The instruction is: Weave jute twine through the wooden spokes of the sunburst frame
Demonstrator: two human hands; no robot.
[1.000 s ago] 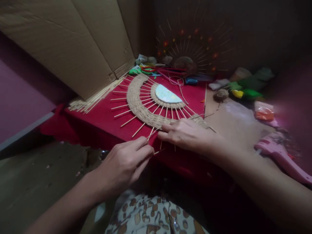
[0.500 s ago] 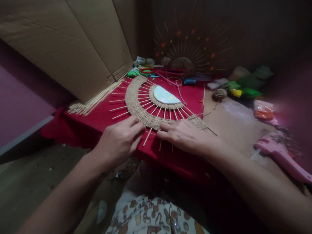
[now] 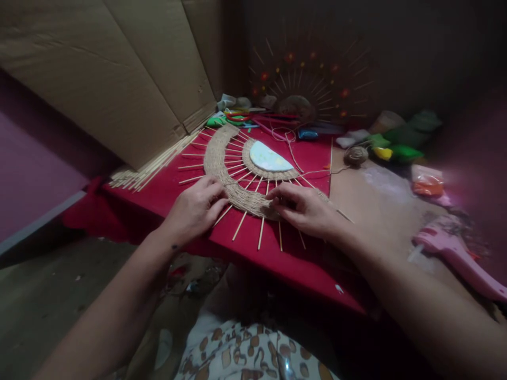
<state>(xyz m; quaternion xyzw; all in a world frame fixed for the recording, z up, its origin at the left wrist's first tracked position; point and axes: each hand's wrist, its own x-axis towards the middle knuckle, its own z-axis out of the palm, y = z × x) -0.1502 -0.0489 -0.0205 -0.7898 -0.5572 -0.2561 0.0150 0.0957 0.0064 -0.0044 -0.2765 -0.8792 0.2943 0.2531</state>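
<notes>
A half-round weaving of brown twine on thin sticks lies on the red cloth. Its wide outer band [image 3: 216, 153] curves around a smaller inner band, which borders a pale blue half disc [image 3: 269, 157]. My left hand [image 3: 196, 206] is closed at the lower left edge of the outer band, fingertips pressed together on it. My right hand [image 3: 307, 208] has its thumb and fingers pinched on the band's lower right stretch and covers part of it. Loose twine [image 3: 317, 172] runs from a ball [image 3: 355, 154] across the sticks.
Loose sticks [image 3: 154, 163] lie beside a cardboard sheet [image 3: 130, 79] at left. Scissors [image 3: 237, 115] and small packets are at the back, before a finished flowered stick piece [image 3: 295, 105]. A pink glue gun [image 3: 455, 248] rests at right. The red cloth's front edge is near me.
My right hand has lifted slightly and its fingers have curled more. The left hand has shifted a little left and up. The loose twine now crosses above the outer band.
</notes>
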